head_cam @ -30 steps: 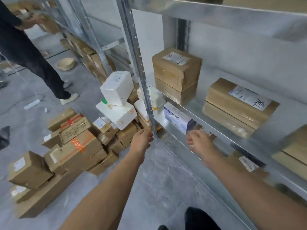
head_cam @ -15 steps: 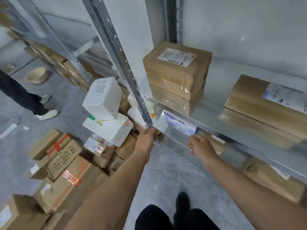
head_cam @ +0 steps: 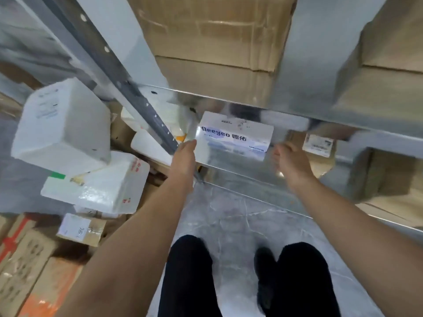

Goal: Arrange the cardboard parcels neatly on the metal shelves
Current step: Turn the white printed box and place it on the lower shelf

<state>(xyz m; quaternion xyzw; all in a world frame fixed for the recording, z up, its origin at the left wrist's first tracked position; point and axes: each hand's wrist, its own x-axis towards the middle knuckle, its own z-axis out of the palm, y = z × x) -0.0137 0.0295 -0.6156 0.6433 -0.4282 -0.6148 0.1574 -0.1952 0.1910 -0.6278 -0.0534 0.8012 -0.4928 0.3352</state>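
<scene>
Where the lower metal shelf (head_cam: 229,170) meets its upright post (head_cam: 146,106), one white-and-blue Deeyeo carton (head_cam: 233,136) lies between my left hand (head_cam: 184,156) and right hand (head_cam: 291,160); whether my fingers grasp it, blur hides. Adjacent: post crowding the left hand, white foam boxes (head_cam: 64,124) beyond it, brown cardboard parcels (head_cam: 217,42) on the shelf overhead (head_cam: 304,65).

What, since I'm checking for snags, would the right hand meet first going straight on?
Probably the right end of the white box, just ahead of the right hand, though blur leaves depth unclear.
</scene>
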